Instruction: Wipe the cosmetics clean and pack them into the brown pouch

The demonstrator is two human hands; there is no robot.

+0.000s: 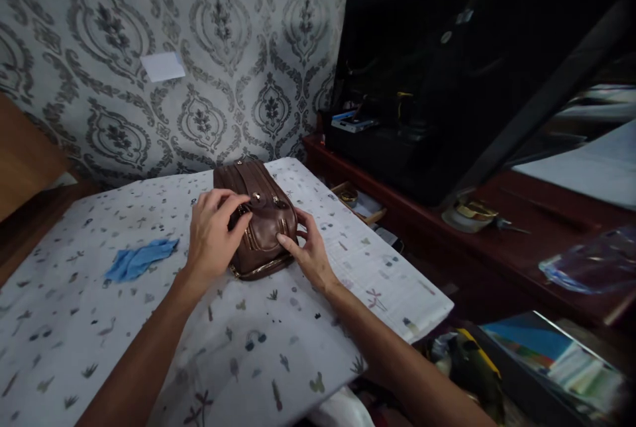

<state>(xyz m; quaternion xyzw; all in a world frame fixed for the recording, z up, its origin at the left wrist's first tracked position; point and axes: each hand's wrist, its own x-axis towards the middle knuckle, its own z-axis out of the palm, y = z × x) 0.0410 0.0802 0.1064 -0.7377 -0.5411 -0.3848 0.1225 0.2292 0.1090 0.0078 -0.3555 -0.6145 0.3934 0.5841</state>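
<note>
A brown leather bag (265,232) with gold-toned zips and metal studs lies on the cloth-covered table. My left hand (211,232) is at its left side, thumb and forefinger curled in close around a zipped edge with a small gap between the tips. Whether a zip pull sits between those fingers is too small to tell. On the right side, my right hand (311,251) grips the bag, its thumb pressed on the front face and its fingers behind the edge, partly hidden. A crumpled blue cloth (142,259) lies left of my left hand.
The white patterned tablecloth (298,374) ends at the right beside a dark red desk (501,241). A large black screen (422,83) leans there, with a roll of tape (470,212) near it. An open drawer (360,202) sits below. Behind the table is a patterned wall (203,63).
</note>
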